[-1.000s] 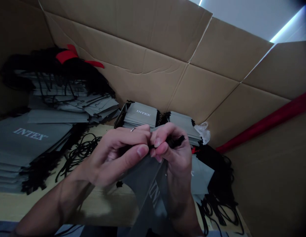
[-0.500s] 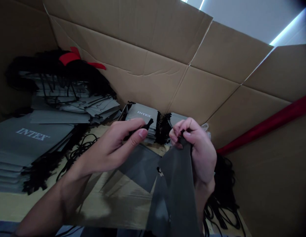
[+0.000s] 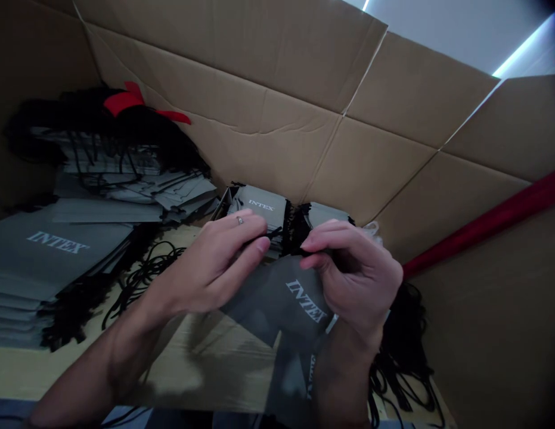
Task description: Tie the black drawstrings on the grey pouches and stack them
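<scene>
Your right hand [image 3: 355,271] pinches the bag [image 3: 296,322], lettering [image 3: 306,302] newly outward. Your left hand [image 3: 214,262] pinches a cord [image 3: 274,233], apparently within reach.

Seemingly a workshop: stacks of matching printed grey pouches [image 3: 45,271] lie left of the left hand [image 3: 214,262], heaped black cords [image 3: 409,339] right of the right hand [image 3: 355,271], cardboard walls [image 3: 241,101] beyond both.

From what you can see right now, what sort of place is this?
Probably a small assembly or packing workstation: a stack of flat grey pieces, the top one printed INTEX, loose black cords beside it, and cardboard panels rising behind the pale worktop.
</scene>
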Available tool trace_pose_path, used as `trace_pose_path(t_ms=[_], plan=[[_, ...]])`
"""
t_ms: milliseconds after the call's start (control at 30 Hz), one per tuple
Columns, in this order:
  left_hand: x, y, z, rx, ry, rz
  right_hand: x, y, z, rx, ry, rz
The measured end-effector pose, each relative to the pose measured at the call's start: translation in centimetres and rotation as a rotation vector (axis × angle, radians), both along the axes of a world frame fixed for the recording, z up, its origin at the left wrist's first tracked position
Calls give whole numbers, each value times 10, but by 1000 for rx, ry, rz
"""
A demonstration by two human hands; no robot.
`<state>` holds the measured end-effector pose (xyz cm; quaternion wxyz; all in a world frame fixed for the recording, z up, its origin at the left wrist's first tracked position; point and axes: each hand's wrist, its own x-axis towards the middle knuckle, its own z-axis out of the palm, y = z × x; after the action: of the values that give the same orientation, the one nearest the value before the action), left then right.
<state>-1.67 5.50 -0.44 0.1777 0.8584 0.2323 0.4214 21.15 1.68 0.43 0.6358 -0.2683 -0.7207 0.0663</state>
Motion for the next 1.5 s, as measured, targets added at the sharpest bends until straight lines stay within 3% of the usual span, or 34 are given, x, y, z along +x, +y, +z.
trace_pose_path(t_ms=[200,400,633,800,933,1067,1267,1500], plan=[[1,2,6,237,159,43,4,-1,-1,34,-113,-89],[2,3,4,317,206,86,2,-4,-2,6,-175,-101],[2,3,3,293,198,62,-2,1,-3,66,-218,-111],[1,0,5,277,193,42,4,-1,-3,-50,-131,-110],[2,-1,6,248,184,17,5,2,-3,-163,-139,-8],[4,-1,5,248,153,-32,-2,13,-5,-101,-206,120],[4,-4,7,161,87,-142,-3,18,-9,-162,-179,114],[5,-2,3,201,78,-122,-1,19,-11,-171,-164,145]])
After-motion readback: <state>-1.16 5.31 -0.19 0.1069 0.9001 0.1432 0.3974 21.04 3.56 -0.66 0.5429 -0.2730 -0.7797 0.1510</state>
